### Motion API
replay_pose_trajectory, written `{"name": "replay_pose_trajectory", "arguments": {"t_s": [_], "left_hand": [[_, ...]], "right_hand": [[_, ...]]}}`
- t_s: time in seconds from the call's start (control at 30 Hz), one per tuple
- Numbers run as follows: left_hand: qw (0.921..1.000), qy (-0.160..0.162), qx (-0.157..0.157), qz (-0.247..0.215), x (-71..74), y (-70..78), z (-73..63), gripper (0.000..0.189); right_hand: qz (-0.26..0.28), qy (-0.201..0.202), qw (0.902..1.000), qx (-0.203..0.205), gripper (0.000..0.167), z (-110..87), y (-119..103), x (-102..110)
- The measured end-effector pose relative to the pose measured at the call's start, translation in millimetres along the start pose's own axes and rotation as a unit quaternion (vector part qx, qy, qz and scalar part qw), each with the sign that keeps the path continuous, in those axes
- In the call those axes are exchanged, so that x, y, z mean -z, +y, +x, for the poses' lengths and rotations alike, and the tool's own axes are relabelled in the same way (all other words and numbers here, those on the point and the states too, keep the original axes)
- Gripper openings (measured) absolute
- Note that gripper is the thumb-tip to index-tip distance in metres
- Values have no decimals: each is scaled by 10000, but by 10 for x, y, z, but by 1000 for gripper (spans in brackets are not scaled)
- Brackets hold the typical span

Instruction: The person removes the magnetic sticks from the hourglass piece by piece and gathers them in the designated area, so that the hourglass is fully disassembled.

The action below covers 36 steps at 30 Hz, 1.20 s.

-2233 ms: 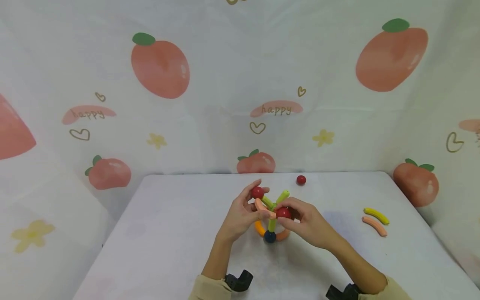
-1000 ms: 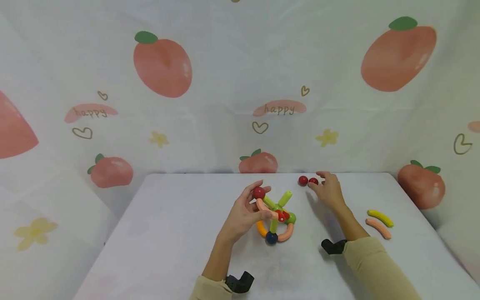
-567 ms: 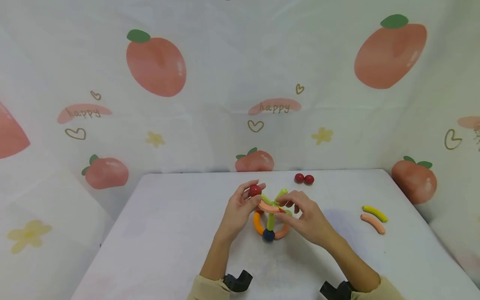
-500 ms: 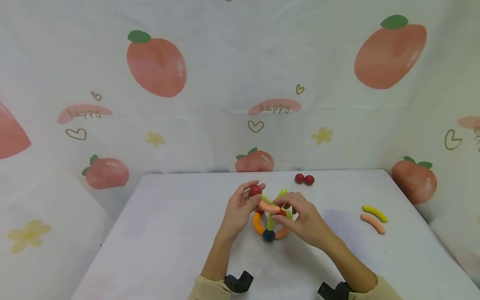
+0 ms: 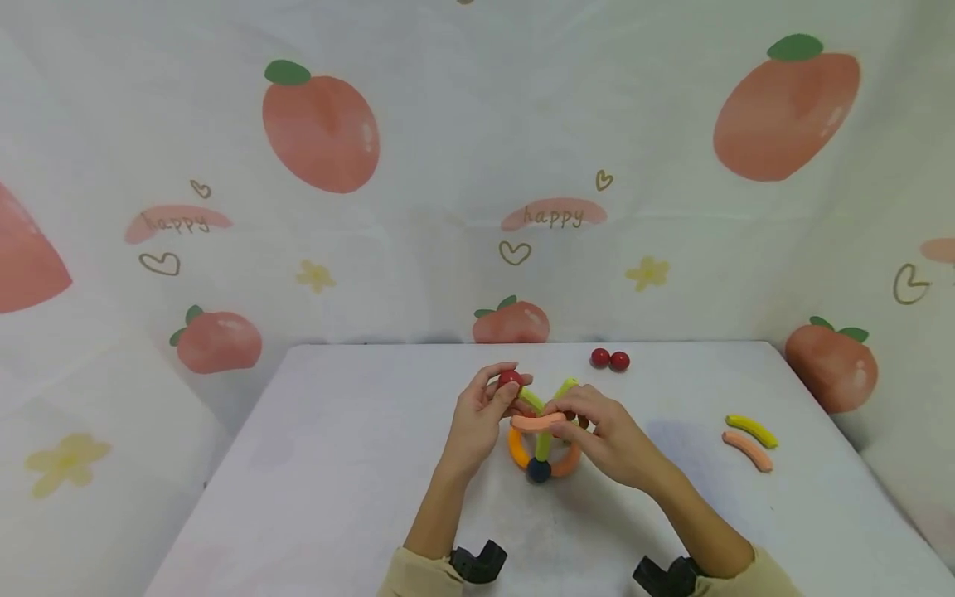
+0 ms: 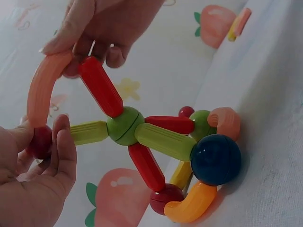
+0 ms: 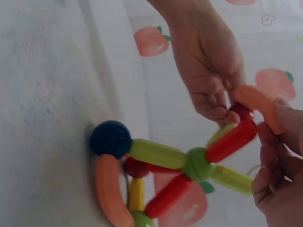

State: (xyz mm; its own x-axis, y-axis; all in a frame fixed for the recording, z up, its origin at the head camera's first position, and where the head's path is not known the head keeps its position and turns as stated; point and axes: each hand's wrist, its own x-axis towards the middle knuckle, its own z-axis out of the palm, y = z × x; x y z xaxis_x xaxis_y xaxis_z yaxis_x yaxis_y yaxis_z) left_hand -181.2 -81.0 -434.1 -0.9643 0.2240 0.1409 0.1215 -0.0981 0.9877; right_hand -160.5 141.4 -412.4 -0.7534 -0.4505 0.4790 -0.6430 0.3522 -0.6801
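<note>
My left hand [image 5: 477, 419] grips a dark red ball [image 6: 41, 142] at the end of a light green stick of a magnetic stick-and-ball structure. A peach curved stick [image 5: 539, 423] meets this ball at one end. Its other end is pinched between thumb and fingers of my right hand [image 5: 608, 435], beside the free tip of a red stick [image 6: 100, 87]. Green and red sticks spread from a green hub ball [image 6: 125, 125]. Below, a dark blue ball [image 5: 539, 470], an orange curved stick [image 5: 517, 448] and another peach curved stick [image 7: 112, 189] form part of the base ring.
Two loose red balls [image 5: 609, 360] lie side by side at the table's back edge. A yellow curved stick [image 5: 752, 431] and a peach one [image 5: 748, 452] lie on the right of the white table [image 5: 336, 464]. A fruit-printed cloth [image 5: 418, 249] hangs behind.
My right hand set a red ball down at the back beside another, then came back to the structure and took the peach curved stick's free end. That stick has swung to nearly level.
</note>
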Motion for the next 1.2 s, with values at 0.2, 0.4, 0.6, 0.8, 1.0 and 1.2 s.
{"name": "replay_pose_trajectory", "arguments": {"t_s": [0.2,0.4,0.6,0.8,1.0,1.2], "left_hand": [[9995,257,165,102,14,-19,0,43],[9982,462,374,94,4,-28,8,47],[9981,507,359,-30,-5,-20,9,46],[9988,439,191,-34,-1,-42,9,47],[9978,564,136,335,-7,-41,8,48],[9968,592,159,512,-27,-56,21,48]], "right_hand": [[-1055,876,9901,-293,31,-163,101,338],[-2338,1318,9549,-1266,30,-668,486,735],[-2458,1294,9369,-2124,20,-1165,771,989],[-2522,1158,9289,-2453,20,-1385,875,1097],[-3218,670,9145,-2359,18,-1440,982,1084],[-3124,603,9278,-1948,24,-1183,738,926]]}}
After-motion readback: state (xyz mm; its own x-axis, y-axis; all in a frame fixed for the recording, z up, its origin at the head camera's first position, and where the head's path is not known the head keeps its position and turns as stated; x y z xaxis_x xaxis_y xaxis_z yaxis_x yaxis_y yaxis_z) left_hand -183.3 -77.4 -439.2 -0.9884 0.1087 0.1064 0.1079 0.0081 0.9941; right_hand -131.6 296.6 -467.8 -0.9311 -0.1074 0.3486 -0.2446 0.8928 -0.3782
